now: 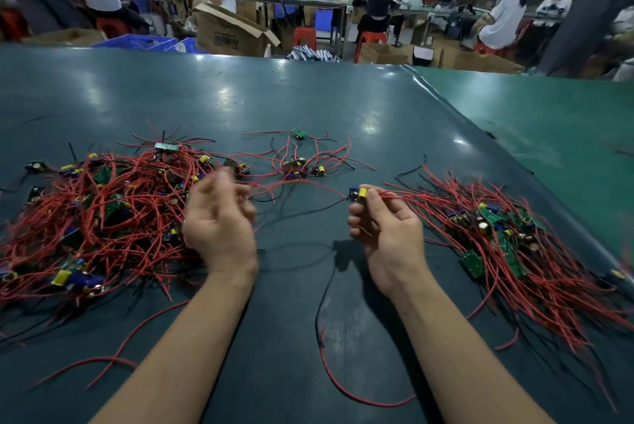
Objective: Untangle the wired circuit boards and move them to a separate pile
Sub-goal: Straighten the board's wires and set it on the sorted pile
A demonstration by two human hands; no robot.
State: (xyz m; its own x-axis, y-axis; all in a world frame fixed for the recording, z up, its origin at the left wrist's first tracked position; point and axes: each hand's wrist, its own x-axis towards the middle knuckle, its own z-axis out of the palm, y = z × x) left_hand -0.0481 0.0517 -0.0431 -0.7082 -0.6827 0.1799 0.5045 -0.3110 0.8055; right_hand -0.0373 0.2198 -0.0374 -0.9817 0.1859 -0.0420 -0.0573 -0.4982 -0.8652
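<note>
I am looking down at a dark green tabletop (343, 108) that is filling most of the frame, with a lighter green mat (549, 121) lying along its right edge. A big tangle (103, 217) of red and black wires and small boards is sprawling over the left of the frame. A second pile (514, 245), its wires lying more in line, is spreading across the right of the frame. A small cluster (298, 166) of a few boards is sitting at centre, well above the hands, and one lone board (299, 133) is lying just above it. Loose wires (343, 382) are trailing across the lower centre.

My left hand (219, 221) is hanging at the right edge of the big tangle, palm toward me; its fingers (240, 197) are blurring with motion, and I cannot tell whether they are gripping a wire. My right hand (387, 228) is holding a board (358, 195) with a yellow part, centre-right of the frame, raised between the two piles; its fingers (374, 197) are curling round it, and its red wires are running off toward both piles.
</note>
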